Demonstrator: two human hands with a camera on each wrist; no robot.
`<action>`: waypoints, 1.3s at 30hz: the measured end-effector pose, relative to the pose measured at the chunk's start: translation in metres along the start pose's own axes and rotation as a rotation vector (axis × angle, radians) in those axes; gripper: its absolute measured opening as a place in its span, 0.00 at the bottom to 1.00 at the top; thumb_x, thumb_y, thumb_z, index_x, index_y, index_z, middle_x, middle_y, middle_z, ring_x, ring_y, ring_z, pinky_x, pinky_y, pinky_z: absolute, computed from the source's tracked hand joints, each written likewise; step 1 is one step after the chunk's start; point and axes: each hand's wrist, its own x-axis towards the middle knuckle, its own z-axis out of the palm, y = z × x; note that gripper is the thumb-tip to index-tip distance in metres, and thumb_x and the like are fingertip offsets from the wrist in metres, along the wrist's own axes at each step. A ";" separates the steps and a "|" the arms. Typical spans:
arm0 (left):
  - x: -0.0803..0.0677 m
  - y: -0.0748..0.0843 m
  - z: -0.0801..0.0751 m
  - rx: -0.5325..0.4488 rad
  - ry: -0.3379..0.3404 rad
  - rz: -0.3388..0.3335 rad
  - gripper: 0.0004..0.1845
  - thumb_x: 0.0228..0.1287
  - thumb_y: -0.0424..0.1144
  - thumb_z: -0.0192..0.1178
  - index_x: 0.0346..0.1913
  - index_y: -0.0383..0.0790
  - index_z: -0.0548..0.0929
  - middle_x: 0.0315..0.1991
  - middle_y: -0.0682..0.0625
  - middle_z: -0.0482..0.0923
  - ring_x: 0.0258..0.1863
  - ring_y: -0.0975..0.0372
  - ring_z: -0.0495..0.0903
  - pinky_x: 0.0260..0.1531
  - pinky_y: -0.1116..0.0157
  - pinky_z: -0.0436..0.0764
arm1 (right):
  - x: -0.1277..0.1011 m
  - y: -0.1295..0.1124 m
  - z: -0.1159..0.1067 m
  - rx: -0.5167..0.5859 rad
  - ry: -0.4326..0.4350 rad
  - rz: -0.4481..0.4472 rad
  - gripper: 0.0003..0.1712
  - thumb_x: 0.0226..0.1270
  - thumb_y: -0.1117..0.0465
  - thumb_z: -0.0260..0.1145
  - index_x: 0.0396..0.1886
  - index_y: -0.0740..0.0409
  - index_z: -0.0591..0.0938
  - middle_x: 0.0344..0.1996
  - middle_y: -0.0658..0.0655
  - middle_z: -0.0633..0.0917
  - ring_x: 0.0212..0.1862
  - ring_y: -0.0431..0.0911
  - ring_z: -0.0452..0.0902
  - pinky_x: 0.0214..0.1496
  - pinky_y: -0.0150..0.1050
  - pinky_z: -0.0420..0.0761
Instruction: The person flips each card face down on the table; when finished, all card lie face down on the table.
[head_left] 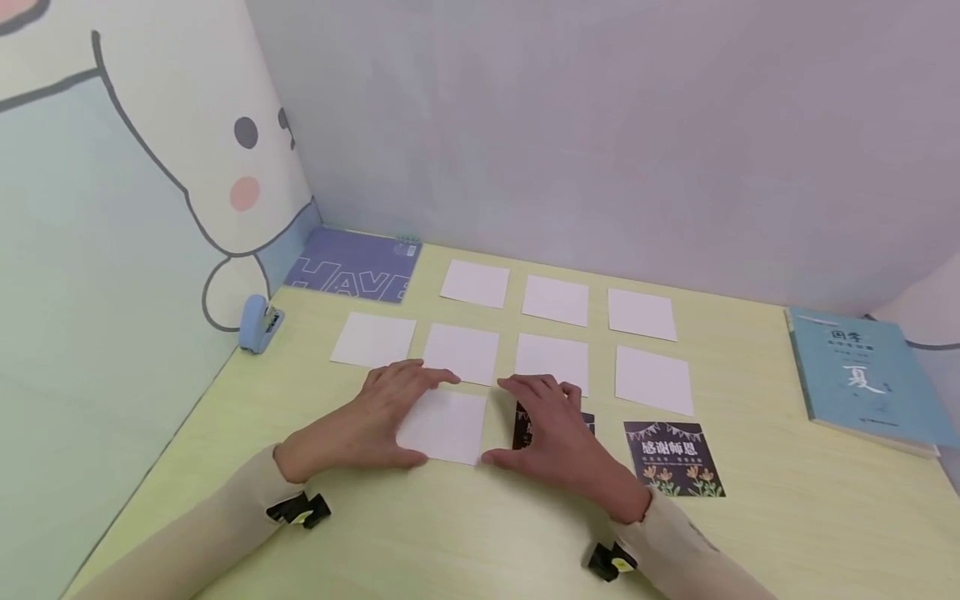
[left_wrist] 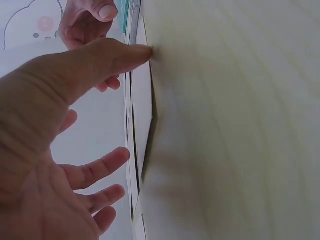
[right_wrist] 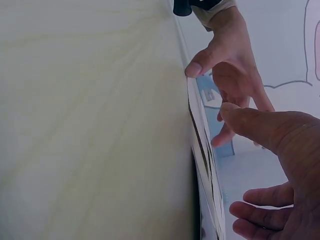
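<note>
In the head view a white square card [head_left: 452, 427] lies in the front row between my two hands. My left hand [head_left: 372, 423] spans its left side, thumb at the near corner and fingers spread toward the far edge. The left wrist view shows that thumb's tip at the edge of the card [left_wrist: 143, 95]. On the other side my right hand [head_left: 553, 431] arches over a dark printed card [head_left: 522, 428], hiding most of it. Its thumb and index fingertip are close to the white card's right edge. Neither hand has its fingers curled round anything.
Behind are two rows of white cards [head_left: 468, 352]. A dark card with white characters and flowers [head_left: 675, 458] lies right of my right hand. Farther out are a purple notebook [head_left: 356, 265], a blue stapler [head_left: 258, 323] by the left wall and a blue book [head_left: 862, 375] at right.
</note>
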 end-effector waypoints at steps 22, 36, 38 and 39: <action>0.054 0.040 0.024 0.041 -0.002 0.125 0.63 0.52 0.62 0.81 0.86 0.59 0.55 0.81 0.51 0.66 0.86 0.43 0.55 0.76 0.34 0.58 | -0.035 0.049 -0.033 -0.031 -0.017 0.046 0.53 0.50 0.40 0.87 0.74 0.52 0.78 0.67 0.56 0.84 0.69 0.54 0.77 0.65 0.67 0.64; 0.078 0.069 0.048 0.123 -0.161 0.136 0.63 0.52 0.64 0.80 0.86 0.54 0.55 0.73 0.52 0.72 0.69 0.57 0.66 0.65 0.53 0.72 | -0.054 0.058 -0.042 -0.133 -0.087 0.064 0.61 0.39 0.36 0.90 0.75 0.50 0.77 0.66 0.54 0.85 0.67 0.54 0.75 0.62 0.66 0.65; 0.079 0.070 0.050 0.114 -0.170 0.139 0.63 0.53 0.62 0.80 0.86 0.55 0.53 0.73 0.51 0.73 0.67 0.57 0.66 0.65 0.53 0.73 | -0.055 0.058 -0.044 -0.137 -0.100 0.063 0.61 0.40 0.35 0.89 0.76 0.50 0.76 0.67 0.55 0.84 0.67 0.55 0.74 0.62 0.68 0.66; 0.080 0.071 0.051 0.110 -0.170 0.140 0.62 0.54 0.60 0.80 0.86 0.55 0.53 0.73 0.51 0.73 0.66 0.57 0.67 0.66 0.52 0.73 | -0.056 0.057 -0.045 -0.140 -0.104 0.061 0.61 0.41 0.35 0.89 0.76 0.50 0.76 0.67 0.55 0.83 0.68 0.55 0.74 0.62 0.68 0.66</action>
